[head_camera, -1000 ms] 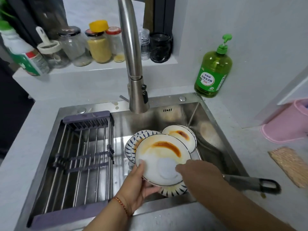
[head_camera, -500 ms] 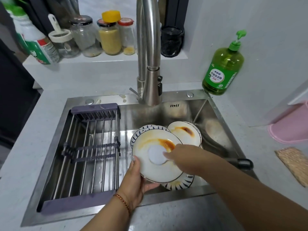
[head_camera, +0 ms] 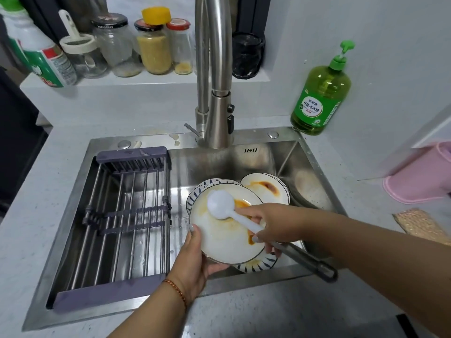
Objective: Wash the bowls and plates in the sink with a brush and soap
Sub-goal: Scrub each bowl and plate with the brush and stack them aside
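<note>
Green soap btl (head_camera: 320,93); label illegible

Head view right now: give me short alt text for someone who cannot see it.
Over a steel sink, the left hand holds a sauce-smeared white plate by its rim while the right hand grips a white brush, its head pressed on the plate. More dirty plates lie beneath, a drying rack sits to the left, and a green soap bottle stands behind the sink.

Brush (head_camera: 223,205) bristles were hidden against the plate (head_camera: 219,240); lower plates (head_camera: 256,264) were mostly covered; pink tub (head_camera: 419,176) was cropped at the right edge.
</note>
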Demonstrator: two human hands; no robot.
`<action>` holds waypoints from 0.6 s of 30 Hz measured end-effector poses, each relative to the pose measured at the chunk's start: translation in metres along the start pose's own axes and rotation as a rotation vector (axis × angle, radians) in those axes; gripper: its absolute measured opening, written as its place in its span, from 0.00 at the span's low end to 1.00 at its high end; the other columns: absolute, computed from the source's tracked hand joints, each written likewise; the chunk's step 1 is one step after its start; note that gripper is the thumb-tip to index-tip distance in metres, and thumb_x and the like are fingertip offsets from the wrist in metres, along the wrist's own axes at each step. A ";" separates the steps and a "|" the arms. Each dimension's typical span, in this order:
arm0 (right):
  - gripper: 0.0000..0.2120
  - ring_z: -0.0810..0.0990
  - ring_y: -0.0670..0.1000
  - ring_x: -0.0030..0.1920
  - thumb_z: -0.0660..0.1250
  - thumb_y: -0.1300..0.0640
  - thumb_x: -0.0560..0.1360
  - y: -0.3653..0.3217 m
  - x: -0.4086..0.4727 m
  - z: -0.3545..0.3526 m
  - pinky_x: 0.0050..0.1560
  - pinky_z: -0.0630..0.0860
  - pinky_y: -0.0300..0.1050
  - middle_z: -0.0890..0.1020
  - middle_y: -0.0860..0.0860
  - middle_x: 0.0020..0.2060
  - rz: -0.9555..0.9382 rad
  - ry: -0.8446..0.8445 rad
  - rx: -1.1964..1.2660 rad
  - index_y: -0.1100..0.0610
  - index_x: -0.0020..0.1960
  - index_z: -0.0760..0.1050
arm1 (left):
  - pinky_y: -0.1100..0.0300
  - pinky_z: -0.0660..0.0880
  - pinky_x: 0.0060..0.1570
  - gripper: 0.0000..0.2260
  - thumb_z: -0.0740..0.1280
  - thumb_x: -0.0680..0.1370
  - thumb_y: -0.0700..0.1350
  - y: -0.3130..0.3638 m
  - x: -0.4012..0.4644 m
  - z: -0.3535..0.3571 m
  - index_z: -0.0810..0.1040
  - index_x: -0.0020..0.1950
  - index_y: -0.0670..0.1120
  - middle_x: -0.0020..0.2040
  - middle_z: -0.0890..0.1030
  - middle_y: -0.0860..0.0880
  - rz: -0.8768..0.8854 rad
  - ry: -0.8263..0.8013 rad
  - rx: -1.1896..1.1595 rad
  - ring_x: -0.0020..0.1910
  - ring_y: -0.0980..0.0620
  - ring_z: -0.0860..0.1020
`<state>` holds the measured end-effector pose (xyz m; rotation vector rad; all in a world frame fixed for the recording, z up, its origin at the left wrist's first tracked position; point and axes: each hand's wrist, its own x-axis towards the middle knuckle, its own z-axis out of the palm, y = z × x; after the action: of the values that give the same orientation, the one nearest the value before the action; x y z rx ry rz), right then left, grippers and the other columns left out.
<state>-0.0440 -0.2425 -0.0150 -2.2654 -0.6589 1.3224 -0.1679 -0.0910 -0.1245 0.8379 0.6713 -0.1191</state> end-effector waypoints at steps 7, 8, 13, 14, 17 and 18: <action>0.19 0.74 0.48 0.21 0.51 0.49 0.82 0.001 0.000 0.025 0.24 0.77 0.41 0.76 0.47 0.39 0.096 0.041 -0.020 0.41 0.73 0.62 | 0.47 0.81 0.41 0.28 0.55 0.72 0.66 0.000 -0.001 0.001 0.71 0.68 0.56 0.59 0.82 0.48 -0.008 0.012 0.011 0.52 0.47 0.83; 0.18 0.74 0.47 0.20 0.52 0.49 0.82 0.001 -0.001 0.029 0.23 0.76 0.41 0.75 0.46 0.36 0.122 0.081 0.019 0.42 0.72 0.64 | 0.47 0.81 0.41 0.29 0.56 0.71 0.66 0.000 0.000 0.000 0.71 0.68 0.56 0.59 0.81 0.48 -0.010 0.017 0.007 0.52 0.47 0.83; 0.20 0.73 0.49 0.20 0.50 0.45 0.83 -0.015 -0.012 0.039 0.29 0.78 0.44 0.73 0.54 0.26 0.250 0.046 0.100 0.54 0.41 0.72 | 0.46 0.81 0.42 0.29 0.56 0.71 0.66 0.000 0.000 0.000 0.71 0.68 0.55 0.59 0.81 0.47 -0.009 0.019 0.004 0.54 0.46 0.82; 0.22 0.73 0.50 0.18 0.50 0.45 0.83 -0.017 -0.010 0.040 0.24 0.75 0.42 0.73 0.55 0.24 0.259 0.040 0.180 0.60 0.46 0.75 | 0.46 0.81 0.42 0.29 0.56 0.71 0.66 0.000 0.000 0.001 0.71 0.68 0.55 0.59 0.81 0.47 -0.009 0.014 0.009 0.54 0.46 0.82; 0.20 0.71 0.50 0.14 0.52 0.49 0.83 -0.020 -0.001 0.030 0.16 0.68 0.37 0.73 0.55 0.23 0.222 0.190 0.273 0.64 0.62 0.70 | 0.46 0.81 0.41 0.29 0.56 0.71 0.66 0.000 -0.001 0.002 0.71 0.68 0.55 0.59 0.81 0.47 -0.008 0.017 0.018 0.53 0.47 0.82; 0.19 0.71 0.51 0.15 0.53 0.49 0.82 -0.018 0.000 0.023 0.17 0.69 0.37 0.74 0.55 0.23 0.231 0.236 0.286 0.63 0.60 0.71 | 0.46 0.81 0.41 0.29 0.55 0.71 0.66 0.000 -0.001 0.001 0.71 0.68 0.55 0.59 0.81 0.47 -0.010 0.021 0.016 0.53 0.46 0.82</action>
<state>-0.0679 -0.2254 -0.0156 -2.2574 -0.1205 1.1383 -0.1684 -0.0922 -0.1234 0.8526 0.6955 -0.1252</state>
